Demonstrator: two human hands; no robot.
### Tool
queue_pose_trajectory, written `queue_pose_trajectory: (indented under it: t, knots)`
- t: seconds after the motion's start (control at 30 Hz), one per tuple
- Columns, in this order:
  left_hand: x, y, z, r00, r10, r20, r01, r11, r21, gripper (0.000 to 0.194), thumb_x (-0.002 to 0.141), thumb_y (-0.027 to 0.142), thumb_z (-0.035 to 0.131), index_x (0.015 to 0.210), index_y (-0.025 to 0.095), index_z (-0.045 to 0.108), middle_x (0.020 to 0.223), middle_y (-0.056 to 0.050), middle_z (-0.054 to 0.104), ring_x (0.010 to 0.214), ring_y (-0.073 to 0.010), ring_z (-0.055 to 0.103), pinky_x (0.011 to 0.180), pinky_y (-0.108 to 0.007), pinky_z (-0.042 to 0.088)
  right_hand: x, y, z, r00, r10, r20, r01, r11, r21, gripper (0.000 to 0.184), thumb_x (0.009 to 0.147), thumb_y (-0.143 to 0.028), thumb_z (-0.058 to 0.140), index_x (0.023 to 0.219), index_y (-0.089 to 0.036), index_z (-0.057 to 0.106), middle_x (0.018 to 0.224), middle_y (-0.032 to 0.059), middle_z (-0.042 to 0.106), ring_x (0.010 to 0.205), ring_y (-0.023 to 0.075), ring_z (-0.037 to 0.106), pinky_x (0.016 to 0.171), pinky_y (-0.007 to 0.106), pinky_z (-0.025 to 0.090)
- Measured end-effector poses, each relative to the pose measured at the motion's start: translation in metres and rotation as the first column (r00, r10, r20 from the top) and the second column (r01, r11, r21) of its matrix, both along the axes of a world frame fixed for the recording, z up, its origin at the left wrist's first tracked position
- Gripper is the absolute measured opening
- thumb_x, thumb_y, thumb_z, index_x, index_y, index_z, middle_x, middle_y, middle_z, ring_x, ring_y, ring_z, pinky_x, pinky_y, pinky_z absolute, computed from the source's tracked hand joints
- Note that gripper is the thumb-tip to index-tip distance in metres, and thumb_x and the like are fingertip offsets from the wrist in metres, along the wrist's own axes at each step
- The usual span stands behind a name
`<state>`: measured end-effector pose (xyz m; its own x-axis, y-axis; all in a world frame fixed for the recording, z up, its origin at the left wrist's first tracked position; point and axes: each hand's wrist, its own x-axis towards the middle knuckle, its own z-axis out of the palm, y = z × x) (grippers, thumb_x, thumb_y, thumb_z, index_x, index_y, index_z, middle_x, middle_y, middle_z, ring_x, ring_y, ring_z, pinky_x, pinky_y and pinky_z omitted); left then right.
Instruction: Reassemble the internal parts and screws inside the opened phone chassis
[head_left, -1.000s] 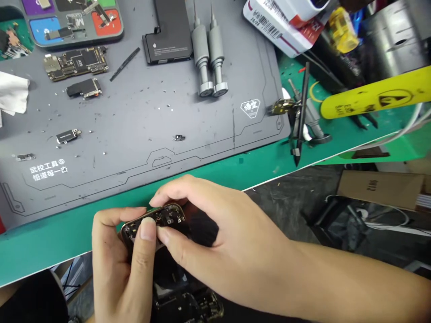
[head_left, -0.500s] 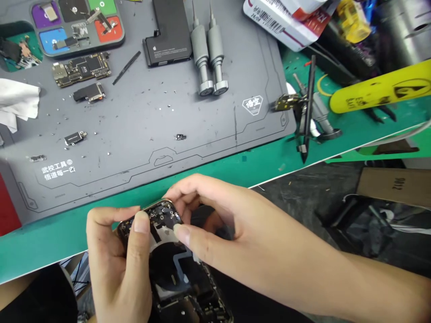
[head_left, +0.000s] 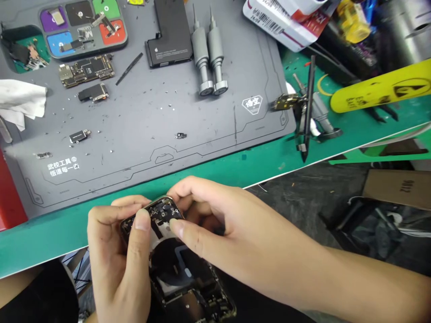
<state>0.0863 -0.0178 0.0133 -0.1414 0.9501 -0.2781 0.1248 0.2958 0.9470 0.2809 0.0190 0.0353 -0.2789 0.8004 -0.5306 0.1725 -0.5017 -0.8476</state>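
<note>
An opened phone housing (head_left: 175,264) is held tilted in front of the bench edge, its inside facing me. My left hand (head_left: 121,251) grips its upper left corner, with the thumb pressed on the inner face and the fingers around the outer side. My right hand (head_left: 215,229) closes on the upper right edge, its thumb tip on the inner face and its fingers partly hidden behind the frame. Beyond my hands, a tiny dark part (head_left: 181,135), a small black module (head_left: 80,136) and a logic board (head_left: 87,70) lie on the grey mat (head_left: 208,121).
Two grey screwdrivers (head_left: 202,58) lie beside a phone battery (head_left: 170,36). At upper left is a coloured parts tray (head_left: 84,49), with a white cloth (head_left: 25,101) below it. A black pen-like tool (head_left: 308,112) and a yellow tube (head_left: 380,85) occupy the right side.
The phone housing has tilted so that more of its inside shows. My right thumb has moved from beside the left thumb to the right edge. The bench has shifted slightly in view.
</note>
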Motion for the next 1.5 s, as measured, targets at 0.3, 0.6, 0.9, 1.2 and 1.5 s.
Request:
queue_pose_trajectory:
  t: [0.3, 0.6, 0.9, 1.2, 1.5]
  knots:
    - [-0.007, -0.001, 0.001, 0.999, -0.026, 0.029, 0.028, 0.997, -0.075, 0.008, 0.117, 0.030, 0.079, 0.123, 0.033, 0.074, 0.118, 0.002, 0.082, 0.108, -0.0113, 0.081, 0.093, -0.018, 0.068, -0.003, 0.004, -0.001, 1.000, -0.008, -0.011, 0.007, 1.000, -0.012, 0.019, 0.098, -0.007, 0.072, 0.097, -0.025, 0.074, 0.088, -0.0063, 0.084, 0.074, 0.0118, 0.078, 0.061, 0.019, 0.062]
    - [-0.012, -0.006, -0.006, 0.962, -0.116, -0.247, 0.153, 0.979, 0.138, 0.035, 0.108, 0.008, 0.081, 0.130, 0.035, 0.077, 0.139, 0.003, 0.085, 0.136, -0.0145, 0.080, 0.111, -0.025, 0.067, -0.001, 0.004, -0.001, 0.998, 0.056, 0.008, -0.055, 0.998, -0.026, 0.022, 0.106, -0.020, 0.068, 0.087, -0.026, 0.060, 0.077, -0.0065, 0.068, 0.065, 0.0125, 0.060, 0.053, 0.024, 0.047]
    - [-0.024, -0.002, 0.000, 0.787, -0.098, -0.609, 0.210, 0.971, 0.115, 0.020, 0.111, 0.029, 0.082, 0.126, 0.043, 0.085, 0.129, 0.010, 0.093, 0.109, -0.0186, 0.091, 0.105, -0.035, 0.075, 0.002, -0.005, -0.001, 0.960, -0.014, -0.279, -0.055, 0.969, -0.239, 0.019, 0.114, -0.036, 0.082, 0.107, -0.026, 0.067, 0.095, -0.0061, 0.069, 0.085, 0.0128, 0.059, 0.072, 0.023, 0.049]
    - [-0.018, 0.006, -0.004, 0.776, -0.083, -0.625, 0.229, 0.961, 0.156, 0.014, 0.117, 0.035, 0.071, 0.123, 0.041, 0.081, 0.126, 0.012, 0.094, 0.104, -0.0158, 0.093, 0.099, -0.029, 0.076, -0.005, -0.026, -0.018, 0.899, -0.122, -0.421, 0.042, 0.980, -0.195, 0.040, 0.127, -0.052, 0.060, 0.099, -0.024, 0.069, 0.099, -0.0008, 0.060, 0.092, 0.0169, 0.051, 0.088, 0.031, 0.048]
    - [-0.017, 0.010, -0.010, 0.780, -0.095, -0.618, 0.218, 0.968, 0.127, 0.013, 0.119, 0.042, 0.068, 0.121, 0.040, 0.080, 0.122, 0.016, 0.093, 0.107, -0.0078, 0.090, 0.104, -0.020, 0.063, -0.004, -0.020, -0.016, 0.923, -0.108, -0.370, 0.022, 0.973, -0.231, 0.045, 0.124, -0.051, 0.067, 0.089, -0.024, 0.055, 0.091, -0.0031, 0.052, 0.080, 0.0140, 0.043, 0.071, 0.029, 0.039]
